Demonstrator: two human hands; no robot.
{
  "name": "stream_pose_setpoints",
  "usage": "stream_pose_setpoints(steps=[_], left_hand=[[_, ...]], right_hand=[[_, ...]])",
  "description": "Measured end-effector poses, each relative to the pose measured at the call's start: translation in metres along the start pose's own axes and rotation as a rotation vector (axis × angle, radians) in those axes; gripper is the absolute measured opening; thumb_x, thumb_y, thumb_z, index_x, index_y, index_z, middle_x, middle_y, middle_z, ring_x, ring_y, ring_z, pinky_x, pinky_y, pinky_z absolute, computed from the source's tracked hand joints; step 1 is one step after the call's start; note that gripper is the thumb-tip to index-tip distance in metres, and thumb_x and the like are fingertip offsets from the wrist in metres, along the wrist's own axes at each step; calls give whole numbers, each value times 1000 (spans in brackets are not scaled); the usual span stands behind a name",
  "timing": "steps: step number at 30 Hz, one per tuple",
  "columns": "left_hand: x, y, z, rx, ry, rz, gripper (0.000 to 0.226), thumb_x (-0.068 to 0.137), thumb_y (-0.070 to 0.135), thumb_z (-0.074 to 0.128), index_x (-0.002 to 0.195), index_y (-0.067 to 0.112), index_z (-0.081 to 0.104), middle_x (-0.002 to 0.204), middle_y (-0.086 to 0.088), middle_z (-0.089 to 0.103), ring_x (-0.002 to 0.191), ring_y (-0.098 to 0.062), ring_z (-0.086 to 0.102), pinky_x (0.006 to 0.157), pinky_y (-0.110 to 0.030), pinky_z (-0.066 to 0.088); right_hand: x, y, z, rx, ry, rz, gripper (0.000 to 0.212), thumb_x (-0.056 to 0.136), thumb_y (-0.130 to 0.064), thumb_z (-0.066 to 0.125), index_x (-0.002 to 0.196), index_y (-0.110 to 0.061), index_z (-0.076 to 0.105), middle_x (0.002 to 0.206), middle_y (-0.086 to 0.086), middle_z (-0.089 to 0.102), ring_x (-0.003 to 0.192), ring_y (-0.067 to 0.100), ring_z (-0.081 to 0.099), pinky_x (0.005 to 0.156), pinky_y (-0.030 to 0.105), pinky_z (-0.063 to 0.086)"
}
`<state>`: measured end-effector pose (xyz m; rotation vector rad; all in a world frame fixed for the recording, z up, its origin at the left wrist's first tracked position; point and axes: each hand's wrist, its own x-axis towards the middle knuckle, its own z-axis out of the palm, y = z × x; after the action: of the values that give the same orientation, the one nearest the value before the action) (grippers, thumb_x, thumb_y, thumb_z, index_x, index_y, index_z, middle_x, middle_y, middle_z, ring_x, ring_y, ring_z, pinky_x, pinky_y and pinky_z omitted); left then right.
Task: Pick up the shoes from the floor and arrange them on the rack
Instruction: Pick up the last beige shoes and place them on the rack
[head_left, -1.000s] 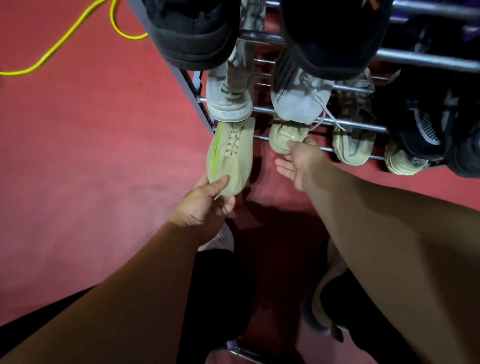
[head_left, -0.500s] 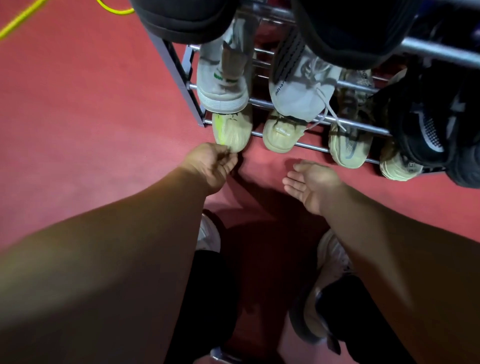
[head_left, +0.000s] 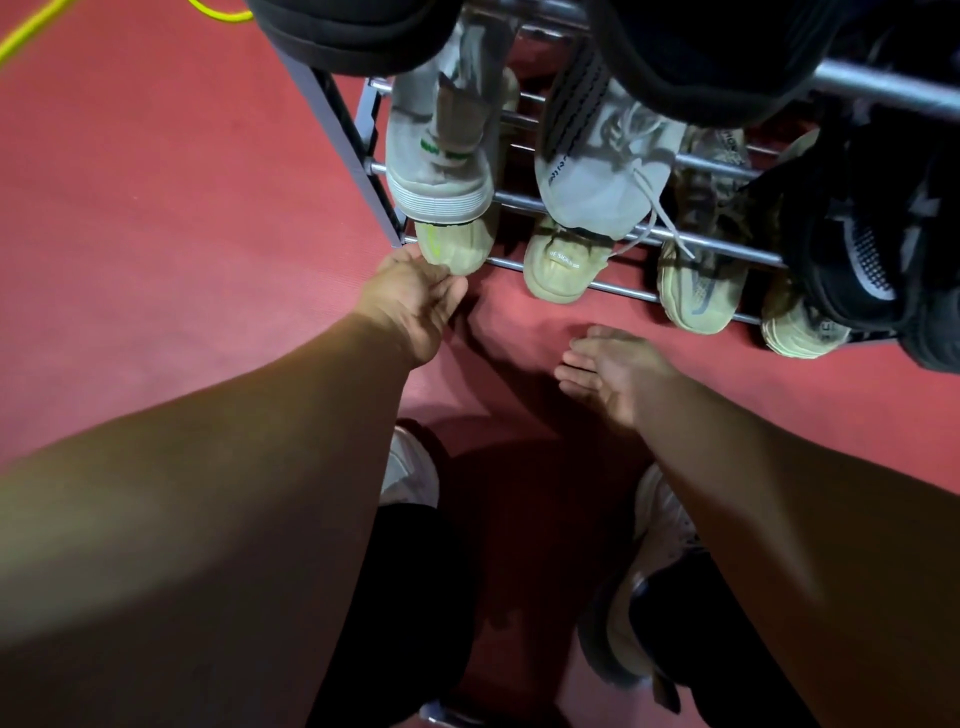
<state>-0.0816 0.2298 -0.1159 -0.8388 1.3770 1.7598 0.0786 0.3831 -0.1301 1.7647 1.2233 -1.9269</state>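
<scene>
Head view, read from the left:

1. A bright yellow cable (head_left: 31, 36) lies on the red matte floor (head_left: 156, 234), well apart from the work.
2. The left hand (head_left: 415, 301) reaches to the bottom tier of the grey metal-tube rack (head_left: 358, 156). Its grip is narrow, with thumb and fingers curled about the heel of the pale yellow-green knit shoe (head_left: 457, 249). That shoe lies toe-in at the tier's left end, its heel overhanging the front bar, beneath a white high-top trainer (head_left: 441, 166). Holding the heel looks like the way to slide the shoe deeper and square it up.
3. Just beside it a matching pale knit shoe (head_left: 561, 265) sits the same way, so this pair seems almost placed.
4. The right hand (head_left: 618, 374) hovers above the floor with fingers straight, its grip wide and holding nothing, probably kept free for the next shoe.
5. Two more pale knit shoes (head_left: 701, 296) and black mesh trainers (head_left: 857, 249) fill the rack's right side with heels outward, likely for easy retrieval.
</scene>
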Motion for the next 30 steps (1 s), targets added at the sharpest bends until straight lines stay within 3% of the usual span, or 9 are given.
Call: stream_pose_setpoints(steps=[4, 9, 13, 16, 27, 30], left_hand=[[0, 1, 2, -20, 4, 29, 39, 93, -15, 45, 114, 16, 59, 115, -11, 70, 78, -15, 70, 81, -31, 61], [7, 4, 2, 19, 54, 6, 40, 96, -10, 45, 129, 7, 59, 108, -7, 68, 68, -8, 68, 75, -24, 61], [12, 5, 2, 2, 125, -4, 28, 94, -9, 55, 121, -3, 61, 97, -10, 69, 70, -13, 68, 67, -23, 62], [8, 6, 4, -20, 139, -5, 23, 94, -9, 57, 115, 0, 60, 86, -9, 65, 65, -14, 67, 71, -26, 62], [8, 10, 3, -33, 103, -26, 23, 97, -6, 54, 116, 1, 62, 98, -11, 70, 79, -16, 70, 70, -26, 62], [5, 8, 2, 14, 86, -73, 17, 99, 5, 55, 115, 4, 62, 89, -6, 64, 75, -14, 65, 63, -25, 61]], right_hand=[[1, 0, -3, 5, 12, 1, 34, 99, -8, 61, 128, -21, 47, 101, 11, 67, 84, 24, 73, 69, 35, 59], [1, 1, -5, 10, 23, 5, 33, 98, -10, 63, 128, -20, 51, 103, 13, 69, 82, 25, 73, 58, 33, 57], [2, 5, -7, 34, 40, 1, 35, 98, -9, 64, 130, -17, 54, 100, 13, 69, 78, 25, 71, 61, 35, 56], [2, 6, -9, 54, 45, -5, 35, 98, -8, 63, 131, -15, 54, 96, 13, 68, 75, 25, 70, 61, 35, 56], [2, 2, -10, 43, 51, 20, 31, 97, -8, 64, 125, -19, 56, 99, 13, 70, 76, 25, 70, 63, 35, 58], [2, 2, -10, 25, 55, 22, 25, 99, -12, 63, 121, -21, 55, 100, 12, 70, 75, 24, 70, 60, 34, 56]])
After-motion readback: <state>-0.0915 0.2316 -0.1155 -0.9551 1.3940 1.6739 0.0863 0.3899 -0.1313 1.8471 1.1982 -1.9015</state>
